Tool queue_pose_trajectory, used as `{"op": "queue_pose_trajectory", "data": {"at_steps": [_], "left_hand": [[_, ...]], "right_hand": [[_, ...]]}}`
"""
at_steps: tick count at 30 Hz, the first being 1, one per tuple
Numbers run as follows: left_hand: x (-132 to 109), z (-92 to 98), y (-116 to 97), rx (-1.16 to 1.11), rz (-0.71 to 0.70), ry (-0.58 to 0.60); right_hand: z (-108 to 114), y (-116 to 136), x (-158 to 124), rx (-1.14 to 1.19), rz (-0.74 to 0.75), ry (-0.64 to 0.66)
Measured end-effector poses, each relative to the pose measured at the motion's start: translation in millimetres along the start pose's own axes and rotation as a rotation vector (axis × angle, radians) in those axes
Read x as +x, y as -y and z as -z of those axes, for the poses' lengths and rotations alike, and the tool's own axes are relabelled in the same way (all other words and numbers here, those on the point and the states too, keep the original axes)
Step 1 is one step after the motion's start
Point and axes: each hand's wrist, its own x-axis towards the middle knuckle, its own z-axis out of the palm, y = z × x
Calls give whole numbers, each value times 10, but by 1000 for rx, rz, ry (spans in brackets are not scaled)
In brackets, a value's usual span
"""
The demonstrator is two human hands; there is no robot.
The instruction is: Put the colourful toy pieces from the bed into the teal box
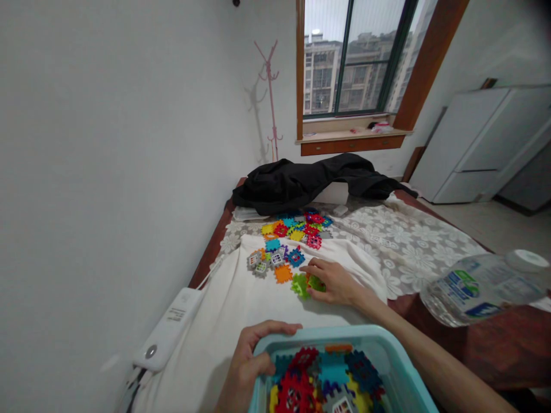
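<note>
My left hand (252,367) is closed on the rim of a light-blue plastic bin (381,335), its thumb over the edge. Inside the bin lie interlocking plastic building tiles, among them a red tile (295,390) and a dark blue tile (364,370). Over the white cloth, my right hand (333,281) has its fingers curled around a green tile (316,283); a bit of orange shows by the fingers. Another green tile (300,285) touches it on the left. Close by are an orange tile (283,273), a blue tile (295,256) and several grey tiles (260,267).
Farther back is a pile of mixed tiles (297,234) before a bunched black cloth (297,180). A large clear bottle (469,287) stands at the right on the table (508,344). A white power strip (172,327) lies along the left edge by the wall.
</note>
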Motion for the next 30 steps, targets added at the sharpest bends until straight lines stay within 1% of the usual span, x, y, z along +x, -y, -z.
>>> {"op": "queue_pose_trajectory", "data": {"at_steps": [3, 5, 13, 16, 21, 24, 26, 30], "left_hand": [[0, -5, 1, -3, -1, -7], [0, -4, 6, -9, -5, -10], [-8, -12, 18, -59, -4, -8], [4, -17, 31, -95, -3, 16], [21, -1, 47, -169, 66, 88], [14, 10, 41, -118, 91, 67], [10, 12, 40, -102, 83, 54], [15, 21, 61, -111, 85, 42]], "right_hand": [[-41, 47, 28, -42, 28, 51], [-59, 54, 36, -41, 37, 59], [-98, 66, 40, -46, 41, 51], [-95, 45, 35, -40, 33, 34], [-93, -7, 20, -14, 15, -4], [-106, -28, 18, -1, 19, 2], [-109, -37, 15, 21, 13, 2], [-89, -73, 4, 142, -28, -29]]}}
